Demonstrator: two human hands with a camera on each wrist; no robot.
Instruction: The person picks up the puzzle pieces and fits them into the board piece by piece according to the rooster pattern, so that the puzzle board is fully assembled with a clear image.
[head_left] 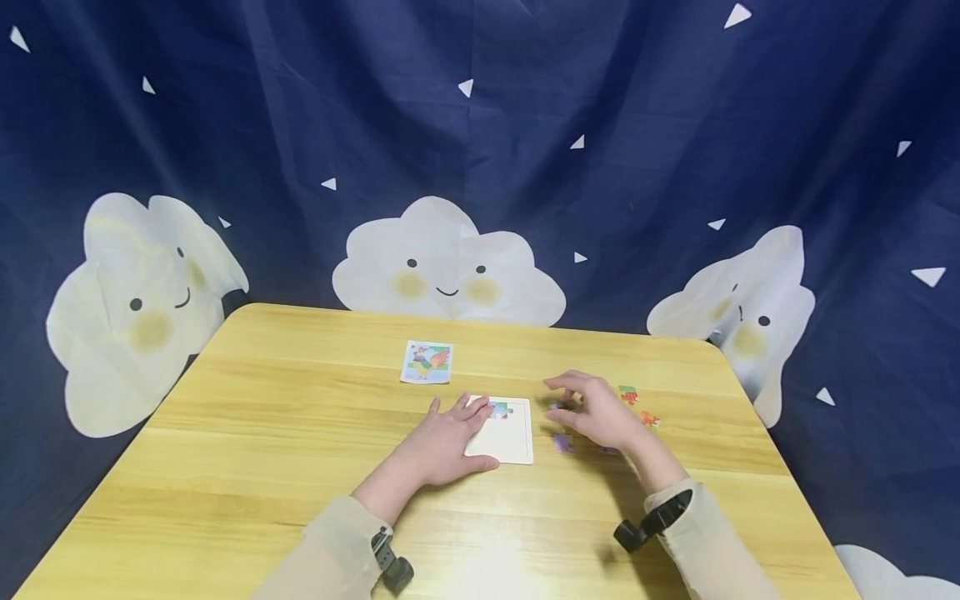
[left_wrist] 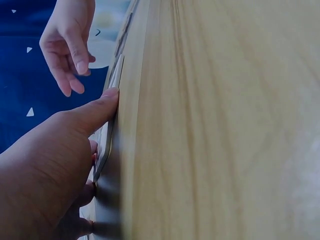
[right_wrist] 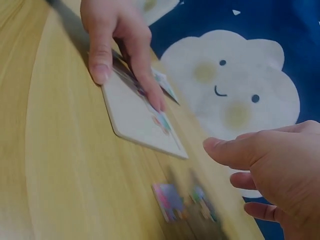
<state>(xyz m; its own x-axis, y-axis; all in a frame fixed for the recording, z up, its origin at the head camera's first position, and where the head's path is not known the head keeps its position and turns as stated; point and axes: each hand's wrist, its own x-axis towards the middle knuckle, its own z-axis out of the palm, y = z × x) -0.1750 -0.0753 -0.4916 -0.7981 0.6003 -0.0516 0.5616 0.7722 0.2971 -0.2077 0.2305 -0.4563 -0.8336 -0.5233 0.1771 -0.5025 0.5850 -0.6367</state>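
My left hand (head_left: pixel 442 446) rests on the left side of a white puzzle tray (head_left: pixel 510 443), its fingers spread. In the left wrist view, the thumb (left_wrist: pixel 107 97) touches the tray's edge. A few joined puzzle pieces (head_left: pixel 501 410) lie along the tray's far edge, partly covered by the fingertips. Right of the tray, my right hand (head_left: pixel 598 410) hovers over the table with loosely bent fingers and nothing visible between them. Beneath and near it lie a purple puzzle piece (head_left: pixel 563 443) and other loose pieces. A red-and-green piece (head_left: pixel 628 395) and an orange piece (head_left: pixel 649 419) lie beyond its wrist.
A small colourful picture card (head_left: pixel 427 362) lies behind the tray on the wooden table (head_left: pixel 262 417). A dark blue curtain (head_left: pixel 465 125) with white clouds hangs behind the table's far edge. Each wrist wears a black strap with a camera.
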